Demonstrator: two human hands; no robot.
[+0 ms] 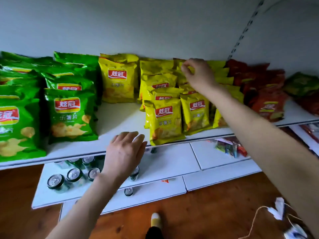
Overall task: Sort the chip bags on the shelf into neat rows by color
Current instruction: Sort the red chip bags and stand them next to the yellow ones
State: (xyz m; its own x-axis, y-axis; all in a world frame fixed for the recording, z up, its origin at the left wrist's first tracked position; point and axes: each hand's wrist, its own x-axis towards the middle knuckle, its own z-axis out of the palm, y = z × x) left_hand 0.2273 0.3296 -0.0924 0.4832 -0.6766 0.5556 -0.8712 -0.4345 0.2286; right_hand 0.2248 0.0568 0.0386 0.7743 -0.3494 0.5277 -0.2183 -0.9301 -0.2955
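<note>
The chip bags stand on the shelf [119, 118] in colour blocks: green bags [69, 116] at its left end, yellow bags [164, 121] from the middle rightward, red bags [267, 104] towards the right end, and one stray green bag [300, 83] beyond the red, at the far right. A bare strip of shelf lies between green and yellow. The left hand [126, 152] hovers over the front edge with fingers straight and spread, holding nothing. The right hand [200, 75] reaches to the back of the shelf among the yellow bags, fingers curled at the top of one; whether it actually pinches the foil I cannot tell. These bags look light, air-puffed and crinkly, with slick foil and brittle contents, so the crimped top seam is probably the safest place to hold, lifting rather than squeezing the belly. Below, a lower shelf [172, 163] carries upright cans [74, 175], and further right some small coloured packets [229, 147].
</note>
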